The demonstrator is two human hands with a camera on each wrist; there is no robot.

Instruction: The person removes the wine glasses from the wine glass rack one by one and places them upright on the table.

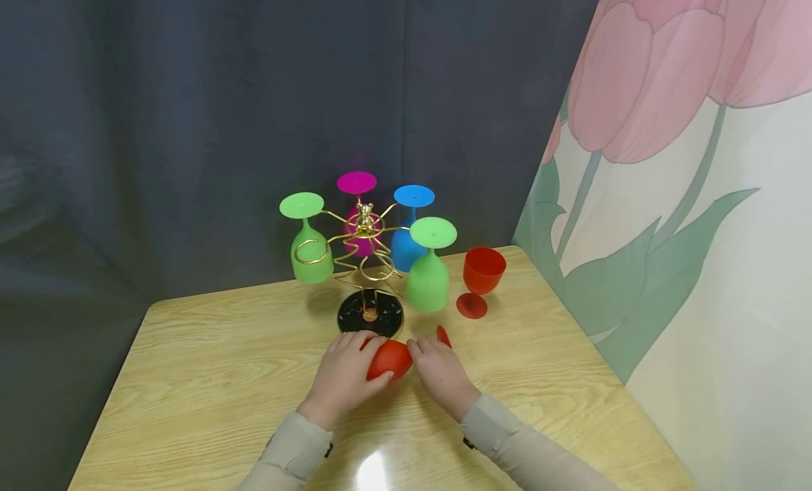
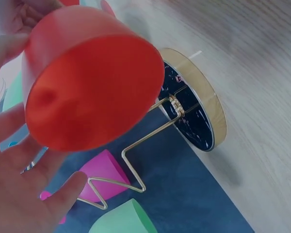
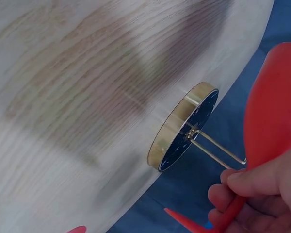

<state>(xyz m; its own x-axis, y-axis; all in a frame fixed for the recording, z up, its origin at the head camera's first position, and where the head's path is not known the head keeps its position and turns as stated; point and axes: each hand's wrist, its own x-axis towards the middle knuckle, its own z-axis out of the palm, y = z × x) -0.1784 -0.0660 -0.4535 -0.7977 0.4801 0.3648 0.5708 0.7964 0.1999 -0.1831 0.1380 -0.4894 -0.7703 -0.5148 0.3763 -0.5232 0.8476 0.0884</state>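
Observation:
A red plastic goblet [image 1: 392, 361] lies sideways between both hands, just in front of the rack. Its bowl is gripped by my left hand [image 1: 345, 371], thumb and fingers spread round it; in the left wrist view the open mouth of the bowl [image 2: 94, 87] faces the camera. My right hand [image 1: 439, 370] pinches the stem, and the right wrist view shows thumb and fingers [image 3: 254, 182] curled about it below the bowl. The goblet's foot [image 1: 443, 336] sticks out past the right hand. Behind stands a gold wire goblet rack [image 1: 378, 265] on a round black base [image 1: 355, 325].
Upside down on the rack hang a left green goblet [image 1: 311, 258], a right green goblet [image 1: 428, 283], a magenta goblet [image 1: 357, 182] and a blue goblet [image 1: 407, 251]. Another red goblet [image 1: 484, 271] stands upright at right on the wooden table [image 1: 222, 378]. A dark curtain [image 1: 222, 125] hangs behind.

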